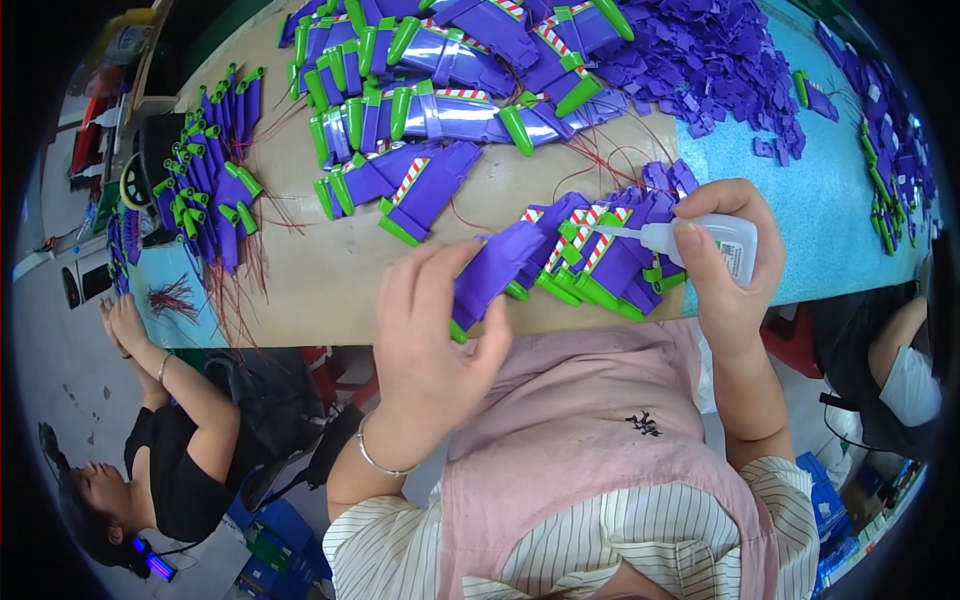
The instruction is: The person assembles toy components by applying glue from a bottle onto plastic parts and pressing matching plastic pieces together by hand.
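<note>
My left hand [432, 330] is closed round a purple plastic toy wing [497, 265] with green ends, held up over the table's near edge. In my right hand [735, 270] is a small white glue bottle [727, 240], tilted so that its thin nozzle points left toward the wing. The nozzle tip is apart from the wing I hold. Right under the nozzle lies a cluster of purple wing pieces [610, 262] with green tips and red-and-white striped edges.
More striped wings [440, 115] lie in rows at the far side, beside a heap of small purple parts [700, 60]. Purple-and-green pieces with red wires [215, 180] cover the left. Other wings [880, 180] lie at far right. A co-worker [170, 430] sits at left.
</note>
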Action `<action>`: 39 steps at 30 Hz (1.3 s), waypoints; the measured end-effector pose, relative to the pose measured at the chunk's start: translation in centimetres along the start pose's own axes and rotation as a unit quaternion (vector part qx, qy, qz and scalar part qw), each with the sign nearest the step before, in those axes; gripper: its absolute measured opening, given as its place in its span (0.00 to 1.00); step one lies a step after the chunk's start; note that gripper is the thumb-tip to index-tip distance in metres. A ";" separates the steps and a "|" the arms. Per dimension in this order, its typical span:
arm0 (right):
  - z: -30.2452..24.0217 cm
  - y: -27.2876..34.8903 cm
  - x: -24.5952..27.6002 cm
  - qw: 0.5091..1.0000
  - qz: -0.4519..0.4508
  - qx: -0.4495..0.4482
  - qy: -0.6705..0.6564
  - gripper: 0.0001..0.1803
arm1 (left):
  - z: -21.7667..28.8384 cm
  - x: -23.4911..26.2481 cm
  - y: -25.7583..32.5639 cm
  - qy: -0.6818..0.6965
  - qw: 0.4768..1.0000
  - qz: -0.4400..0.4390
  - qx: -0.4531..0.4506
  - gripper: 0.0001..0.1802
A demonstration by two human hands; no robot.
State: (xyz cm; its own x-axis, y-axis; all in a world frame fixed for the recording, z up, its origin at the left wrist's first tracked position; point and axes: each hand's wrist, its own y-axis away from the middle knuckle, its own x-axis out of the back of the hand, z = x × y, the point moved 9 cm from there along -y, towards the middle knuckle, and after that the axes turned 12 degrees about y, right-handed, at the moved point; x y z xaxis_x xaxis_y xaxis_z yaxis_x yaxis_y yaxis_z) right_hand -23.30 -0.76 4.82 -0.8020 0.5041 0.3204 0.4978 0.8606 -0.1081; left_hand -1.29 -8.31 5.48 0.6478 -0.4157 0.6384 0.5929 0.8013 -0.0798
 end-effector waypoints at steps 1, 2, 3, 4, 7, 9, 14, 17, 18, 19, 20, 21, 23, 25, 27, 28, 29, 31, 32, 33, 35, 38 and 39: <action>0.0 0.0 -0.1 1.000 0.001 -0.001 0.003 0.09 | 0.9 -0.2 -0.5 -0.046 0.998 0.008 -0.044 0.24; 0.0 0.0 -0.1 1.000 0.003 0.000 0.005 0.09 | 1.6 -0.5 -0.8 -0.093 0.992 0.017 -0.088 0.25; 0.0 0.0 -0.2 1.000 0.006 0.001 0.007 0.09 | 1.4 -0.9 -1.0 -0.100 0.991 0.014 -0.091 0.27; 0.1 0.0 -0.2 1.000 0.006 -0.001 0.009 0.09 | 1.3 -1.1 -1.1 -0.097 0.991 0.012 -0.091 0.27; -0.1 0.0 -0.8 1.000 -0.012 0.009 0.026 0.09 | 1.0 -1.4 -1.4 -0.095 0.992 0.008 -0.088 0.28; -0.3 0.0 -1.4 0.999 -0.031 0.024 0.004 0.10 | 1.1 -1.4 -1.5 -0.088 0.992 0.004 -0.090 0.29; -1.1 0.0 -2.3 0.997 -0.060 0.034 0.026 0.10 | 1.0 -1.6 -1.6 -0.087 0.993 0.004 -0.086 0.29; -1.2 -0.1 -2.2 0.996 -0.056 0.042 0.048 0.11 | 1.0 -1.6 -1.4 -0.088 0.993 0.005 -0.085 0.29; -1.2 -0.1 -2.0 0.996 -0.045 0.042 0.062 0.11 | 1.0 -1.7 -1.4 -0.089 0.992 0.005 -0.086 0.30; -1.1 -0.1 -1.9 0.996 -0.045 0.042 0.062 0.11 | 1.0 -1.6 -1.4 -0.089 0.992 0.005 -0.085 0.30; -1.0 -0.1 -1.8 0.996 -0.047 0.038 0.069 0.11 | 1.2 -1.5 -1.4 -0.097 0.991 0.012 -0.094 0.29; -0.9 -0.1 -1.7 0.995 -0.049 0.033 0.075 0.11 | 1.4 -1.4 -1.4 -0.106 0.989 0.018 -0.103 0.28; -1.0 0.0 -1.6 0.997 -0.041 0.036 0.058 0.11 | 1.7 -1.6 -1.1 -0.138 0.982 0.030 -0.127 0.27; -1.1 0.0 -1.6 0.998 -0.034 0.038 0.040 0.11 | 2.4 -1.7 -0.9 -0.193 0.965 0.056 -0.170 0.23; -1.3 -0.1 -1.6 0.999 -0.016 0.048 0.002 0.11 | 2.4 -1.8 -0.9 -0.195 0.961 0.062 -0.185 0.24; -1.2 -0.2 -1.6 0.999 -0.016 0.048 0.001 0.11 | 2.6 -1.8 -0.8 -0.198 0.958 0.068 -0.198 0.24; -1.2 -0.2 -1.8 0.998 -0.024 0.049 0.014 0.11 | 2.7 -1.8 -0.8 -0.199 0.957 0.068 -0.198 0.24; -1.2 -0.3 -1.9 0.998 -0.033 0.051 0.027 0.11 | 2.7 -1.8 -0.8 -0.198 0.959 0.065 -0.192 0.24; -1.1 -0.3 -1.7 0.998 -0.027 0.048 0.039 0.11 | 2.7 -1.7 -0.8 -0.199 0.959 0.066 -0.192 0.24; -1.0 -0.3 -1.4 0.998 -0.020 0.044 0.051 0.11 | 2.5 -1.7 -0.8 -0.193 0.961 0.054 -0.188 0.24; -0.7 0.0 -0.9 0.999 -0.001 0.026 0.020 0.11 | 2.4 -1.8 -0.8 -0.192 0.963 0.046 -0.182 0.24; -0.1 0.1 0.1 0.999 0.028 0.018 -0.014 0.09 | 1.7 -2.5 -1.9 -0.075 0.988 0.014 -0.136 0.27; 0.0 0.2 0.2 0.999 0.036 0.020 -0.014 0.09 | 1.4 -3.3 -2.1 -0.065 0.990 -0.022 -0.124 0.26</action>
State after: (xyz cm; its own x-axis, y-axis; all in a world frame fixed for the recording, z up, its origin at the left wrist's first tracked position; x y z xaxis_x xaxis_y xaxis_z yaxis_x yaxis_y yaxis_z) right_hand -23.42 -0.51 4.89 -0.7740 0.5662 0.2835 0.5415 0.8239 -0.1673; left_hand -5.29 -7.99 4.61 0.5610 -0.3759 0.7376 0.7286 0.6472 -0.2243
